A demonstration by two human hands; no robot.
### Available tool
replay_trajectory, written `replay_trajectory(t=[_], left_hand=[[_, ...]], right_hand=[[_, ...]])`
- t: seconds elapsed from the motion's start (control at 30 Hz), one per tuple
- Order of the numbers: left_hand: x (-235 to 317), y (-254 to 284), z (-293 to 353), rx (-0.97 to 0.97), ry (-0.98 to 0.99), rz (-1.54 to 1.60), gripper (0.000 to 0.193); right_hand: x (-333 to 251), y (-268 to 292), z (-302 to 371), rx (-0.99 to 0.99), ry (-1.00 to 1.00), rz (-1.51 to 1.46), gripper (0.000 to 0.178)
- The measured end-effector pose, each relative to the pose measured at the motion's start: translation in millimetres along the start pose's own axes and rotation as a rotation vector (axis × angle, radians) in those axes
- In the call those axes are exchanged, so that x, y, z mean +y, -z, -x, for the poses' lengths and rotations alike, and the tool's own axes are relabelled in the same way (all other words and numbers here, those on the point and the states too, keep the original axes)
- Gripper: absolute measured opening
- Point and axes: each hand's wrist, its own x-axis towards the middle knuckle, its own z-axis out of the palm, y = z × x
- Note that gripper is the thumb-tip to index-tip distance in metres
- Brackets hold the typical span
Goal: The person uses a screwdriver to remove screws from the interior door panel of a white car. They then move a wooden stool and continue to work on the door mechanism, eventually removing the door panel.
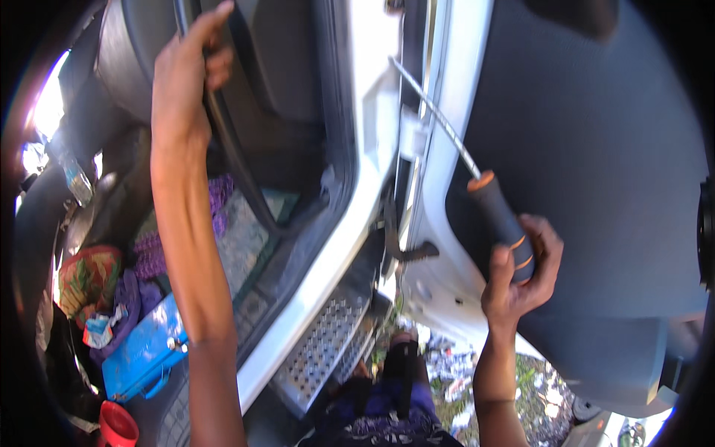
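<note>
My right hand (525, 268) is wrapped round the black-and-orange handle of a long screwdriver (450, 134). Its metal shaft slants up and to the left, and the tip appears over the white door frame (372, 97) by the gap beside the open door (581, 186); I cannot tell whether it touches. On the left, my left hand (190, 74) is closed round a long, dark, curved strip (231, 145), with the index finger stretched out. The strip runs down toward the vehicle floor.
A perforated metal step (324, 346) lies below the sill. Inside are a blue metal box (145, 350), a red cup (118, 425), purple cloth (149, 257) and a clear bottle (77, 181). A dark hooked door part (410, 253) sticks out in the gap. Littered ground (462, 372) shows beneath the door.
</note>
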Motion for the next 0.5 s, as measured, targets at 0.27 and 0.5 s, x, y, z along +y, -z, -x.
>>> replay_trajectory(t=[0.27,0.5], left_hand=[[0,-17,17,-0.027,-0.077,0.191,0.025],[3,-22,26,-0.011,-0.078,0.178,0.023]], right_hand=[[5,33,18,-0.032,-0.049,0.035,0.051],[6,34,17,-0.145,0.098,0.187,0.052]])
